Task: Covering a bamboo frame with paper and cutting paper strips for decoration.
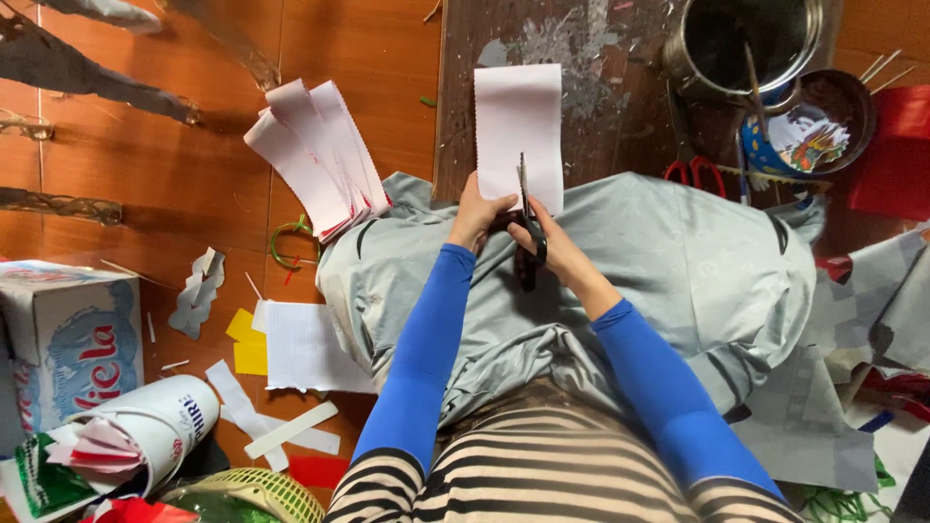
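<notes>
Head view, left hand (477, 215) pinching the lower edge of a pale pink paper sheet (519, 124), right hand (554, 242) closed through black scissors (526, 232), blades seemingly partway into the upright, uncreased sheet

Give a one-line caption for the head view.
Left hand holds white paper while right hand cuts it with black scissors.

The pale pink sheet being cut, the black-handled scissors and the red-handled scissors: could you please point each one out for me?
pale pink sheet (519, 116): head view, on its flat middle.
black-handled scissors (529, 254): head view, on the handle loop in the right hand.
red-handled scissors (695, 170): head view, on the red handle loops.
</notes>
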